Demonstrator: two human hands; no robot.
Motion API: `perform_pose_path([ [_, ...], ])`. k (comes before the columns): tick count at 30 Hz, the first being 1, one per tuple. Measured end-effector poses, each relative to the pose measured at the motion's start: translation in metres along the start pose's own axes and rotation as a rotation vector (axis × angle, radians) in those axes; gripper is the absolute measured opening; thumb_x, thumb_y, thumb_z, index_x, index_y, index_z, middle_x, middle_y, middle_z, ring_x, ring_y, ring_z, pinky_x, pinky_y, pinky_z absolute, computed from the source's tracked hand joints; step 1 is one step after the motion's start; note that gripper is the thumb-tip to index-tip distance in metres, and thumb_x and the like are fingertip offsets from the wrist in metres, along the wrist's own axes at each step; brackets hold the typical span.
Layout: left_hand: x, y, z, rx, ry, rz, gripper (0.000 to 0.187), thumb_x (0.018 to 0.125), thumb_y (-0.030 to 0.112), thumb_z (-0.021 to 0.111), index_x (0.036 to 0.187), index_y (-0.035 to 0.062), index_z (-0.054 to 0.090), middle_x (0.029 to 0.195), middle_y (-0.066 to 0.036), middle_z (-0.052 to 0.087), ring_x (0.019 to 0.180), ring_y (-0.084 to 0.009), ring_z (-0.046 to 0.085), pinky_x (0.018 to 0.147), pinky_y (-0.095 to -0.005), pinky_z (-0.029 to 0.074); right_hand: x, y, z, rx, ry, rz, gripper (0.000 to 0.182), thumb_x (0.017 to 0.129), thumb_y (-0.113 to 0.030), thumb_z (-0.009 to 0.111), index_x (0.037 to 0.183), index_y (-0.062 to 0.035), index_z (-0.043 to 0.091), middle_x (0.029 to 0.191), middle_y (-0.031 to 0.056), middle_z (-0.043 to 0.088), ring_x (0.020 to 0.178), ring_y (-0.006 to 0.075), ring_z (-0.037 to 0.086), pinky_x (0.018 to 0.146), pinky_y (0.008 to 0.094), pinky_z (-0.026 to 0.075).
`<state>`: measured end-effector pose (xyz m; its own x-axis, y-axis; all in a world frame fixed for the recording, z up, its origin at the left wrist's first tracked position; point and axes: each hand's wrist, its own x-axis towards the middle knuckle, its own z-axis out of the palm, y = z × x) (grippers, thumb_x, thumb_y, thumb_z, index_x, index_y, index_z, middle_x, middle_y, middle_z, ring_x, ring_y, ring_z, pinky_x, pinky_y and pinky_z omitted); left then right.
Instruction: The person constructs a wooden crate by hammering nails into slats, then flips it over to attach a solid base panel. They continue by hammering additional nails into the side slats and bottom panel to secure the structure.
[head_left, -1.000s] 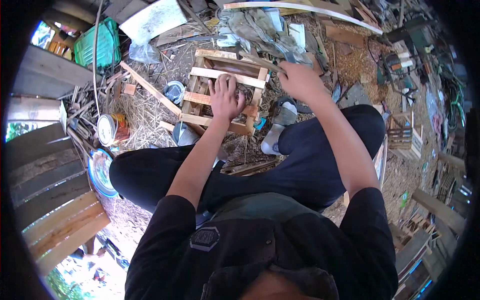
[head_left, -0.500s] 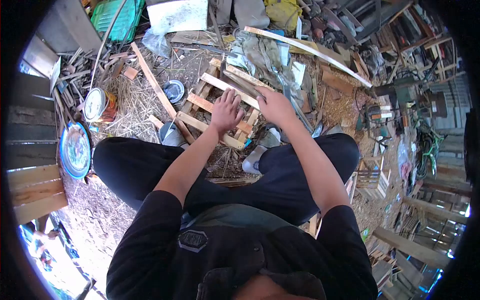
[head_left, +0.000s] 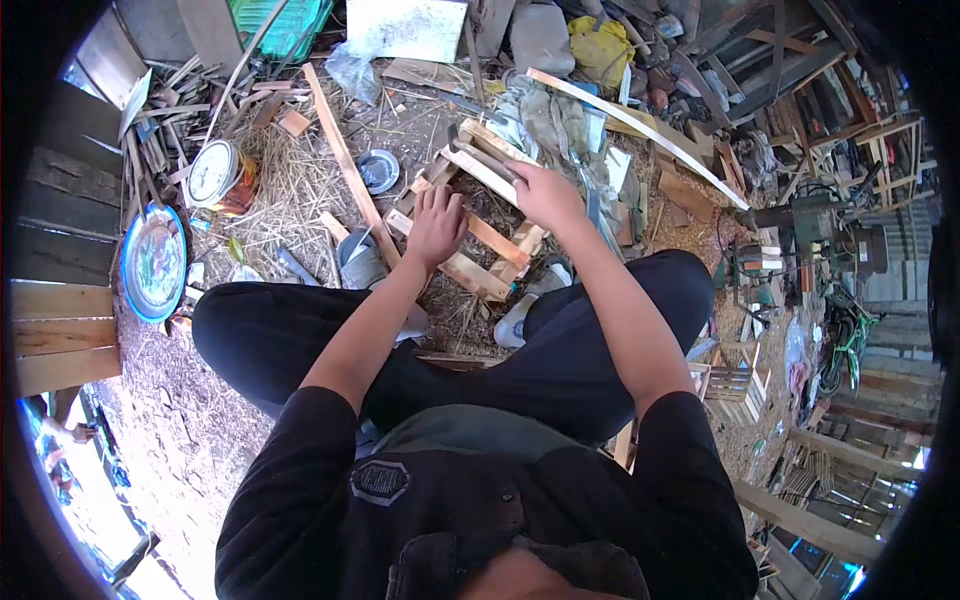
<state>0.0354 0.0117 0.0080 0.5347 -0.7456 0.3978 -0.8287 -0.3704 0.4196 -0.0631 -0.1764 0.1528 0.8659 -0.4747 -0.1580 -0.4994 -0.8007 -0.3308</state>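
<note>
A small slatted wooden crate sits on the ground between my bent legs, turned at an angle. My right hand is wrapped around the handle of a hammer, whose dark head points to the far left over the crate's far slats. My left hand is on the crate's left side, its fingers bent over the end of a slat. What lies under those fingertips is hidden. No nail can be made out at this size.
A long wooden strip lies left of the crate, near a small metal bowl. Farther left are a paint can and a blue-rimmed basin. A long pale batten and crumpled cloth lie beyond.
The crate has tilted and shifted slightly, its slats now at a steeper angle. My left hand has moved left along it, with its fingers more bent. The hammer stays in my right hand.
</note>
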Motion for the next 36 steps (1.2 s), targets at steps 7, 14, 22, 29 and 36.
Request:
perform_pose_path([
  [7, -0.004, -0.004, 0.001, 0.003, 0.023, 0.045, 0.028, 0.096, 0.026, 0.062, 0.113, 0.0044, 0.056, 0.116, -0.02, 0.055, 0.116, -0.0404, 0.051, 0.106, -0.0525, 0.039, 0.004, -0.008, 0.013, 0.016, 0.039, -0.01, 0.041, 0.099, -0.026, 0.056, 0.138, -0.0276, 0.067, 0.11, 0.0184, 0.075, 0.1, 0.0383, 0.072, 0.09, 0.0495, 0.058],
  [14, -0.007, -0.007, 0.004, 0.011, -0.005, 0.041, 0.033, 0.097, 0.028, 0.061, 0.118, 0.003, 0.056, 0.122, -0.021, 0.055, 0.121, -0.0407, 0.051, 0.11, -0.0534, 0.038, 0.0, -0.002, 0.022, 0.031, 0.083, -0.015, 0.041, 0.1, -0.026, 0.055, 0.14, -0.0283, 0.066, 0.11, 0.0182, 0.076, 0.102, 0.0377, 0.072, 0.091, 0.0492, 0.058],
  [22, -0.012, -0.022, 0.013, 0.033, -0.128, 0.185, 0.069, 0.097, 0.061, 0.06, 0.13, 0.001, 0.06, 0.134, -0.018, 0.058, 0.141, -0.037, 0.045, 0.128, -0.0521, 0.023, -0.035, -0.026, 0.008, 0.079, 0.16, 0.128, 0.038, 0.102, -0.028, 0.057, 0.139, -0.0273, 0.067, 0.109, 0.019, 0.076, 0.101, 0.039, 0.073, 0.089, 0.0474, 0.057],
  [29, 0.004, -0.028, 0.009, -0.093, -0.233, 0.17, 0.066, 0.076, 0.068, 0.077, 0.104, 0.0097, 0.07, 0.114, -0.011, 0.064, 0.122, -0.0322, 0.055, 0.118, -0.05, 0.034, -0.067, -0.006, -0.029, 0.41, 0.166, 0.194, 0.037, 0.101, -0.022, 0.064, 0.136, -0.0121, 0.069, 0.093, 0.0154, 0.076, 0.074, 0.0235, 0.07, 0.071, 0.0386, 0.055],
  [36, 0.045, -0.011, -0.01, 0.062, -0.603, 0.046, 0.076, 0.081, 0.079, 0.065, 0.111, 0.0095, 0.079, 0.117, -0.011, 0.073, 0.124, -0.0336, 0.057, 0.114, -0.0493, 0.037, -0.07, -0.024, -0.123, 0.764, 0.08, 0.258, 0.037, 0.105, -0.023, 0.059, 0.14, -0.0114, 0.066, 0.081, 0.0022, 0.067, 0.058, 0.0093, 0.054, 0.05, 0.0277, 0.042],
])
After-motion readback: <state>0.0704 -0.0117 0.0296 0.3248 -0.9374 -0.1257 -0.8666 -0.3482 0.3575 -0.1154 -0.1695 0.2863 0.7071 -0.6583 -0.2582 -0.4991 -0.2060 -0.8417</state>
